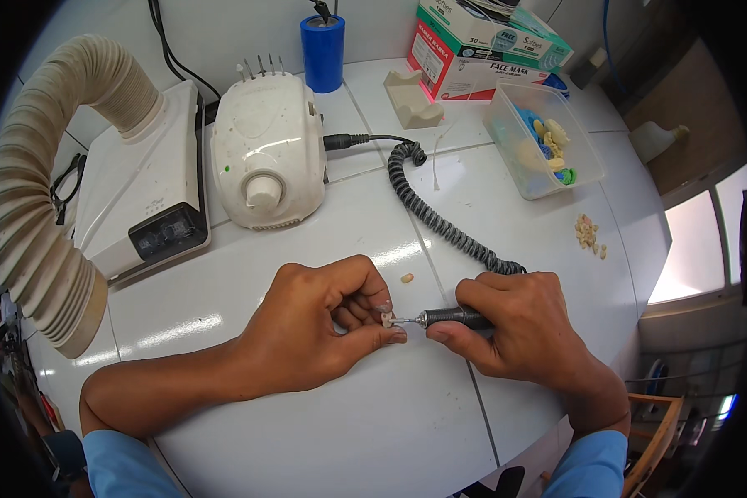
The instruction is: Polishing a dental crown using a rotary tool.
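Note:
Over the white tiled table, my left hand pinches a tiny whitish tooth-like piece between thumb and forefinger. My right hand is wrapped round a black rotary handpiece, held level and pointing left. Its thin metal bur reaches the small piece; whether it touches cannot be made out. From the back of the handpiece a coiled black cord runs to the white control unit, which has a round knob and several burs standing on top. A single tooth-coloured piece lies just beyond my fingers.
At left stands a white extraction box with a ribbed hose. Behind are a blue cylinder, a cream block and stacked mask boxes. Far right, a clear tub holds moulded pieces, near a small tooth pile.

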Demonstrator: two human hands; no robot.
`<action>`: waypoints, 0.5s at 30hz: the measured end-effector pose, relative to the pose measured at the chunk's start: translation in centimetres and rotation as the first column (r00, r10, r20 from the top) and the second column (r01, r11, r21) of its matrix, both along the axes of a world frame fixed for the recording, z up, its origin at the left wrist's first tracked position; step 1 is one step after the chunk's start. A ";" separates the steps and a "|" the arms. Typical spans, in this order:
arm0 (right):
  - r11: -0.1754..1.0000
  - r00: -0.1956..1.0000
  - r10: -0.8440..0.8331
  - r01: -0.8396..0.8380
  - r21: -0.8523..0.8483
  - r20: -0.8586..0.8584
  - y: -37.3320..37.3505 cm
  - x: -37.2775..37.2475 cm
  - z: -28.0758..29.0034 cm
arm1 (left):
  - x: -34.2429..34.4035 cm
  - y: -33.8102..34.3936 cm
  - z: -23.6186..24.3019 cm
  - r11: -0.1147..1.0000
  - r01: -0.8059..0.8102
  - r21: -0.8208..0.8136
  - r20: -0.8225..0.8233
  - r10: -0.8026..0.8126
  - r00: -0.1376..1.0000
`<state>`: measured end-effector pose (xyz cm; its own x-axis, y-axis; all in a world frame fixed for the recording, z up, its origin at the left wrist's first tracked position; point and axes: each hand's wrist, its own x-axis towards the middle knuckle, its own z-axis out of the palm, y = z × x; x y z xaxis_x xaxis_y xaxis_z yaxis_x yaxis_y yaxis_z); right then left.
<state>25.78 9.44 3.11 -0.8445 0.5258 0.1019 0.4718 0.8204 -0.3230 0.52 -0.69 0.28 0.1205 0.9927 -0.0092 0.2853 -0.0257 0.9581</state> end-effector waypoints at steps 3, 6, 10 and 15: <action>1.000 1.000 -0.022 0.023 0.014 -0.015 -0.1 0.0 -0.3 | 0.0 0.0 0.1 1.000 0.004 -0.023 -0.018 -0.004 1.000; 1.000 1.000 0.007 -0.007 -0.001 0.002 0.0 0.0 0.0 | 0.0 0.0 0.0 1.000 0.005 -0.025 -0.004 -0.005 1.000; 1.000 1.000 -0.014 0.014 0.007 0.006 0.0 0.0 0.0 | -0.1 0.1 0.1 1.000 0.020 -0.008 -0.021 -0.020 1.000; 1.000 1.000 -0.018 0.018 0.008 -0.002 0.0 0.0 -0.2 | -0.1 0.0 0.1 0.999 0.038 0.006 -0.032 -0.037 0.999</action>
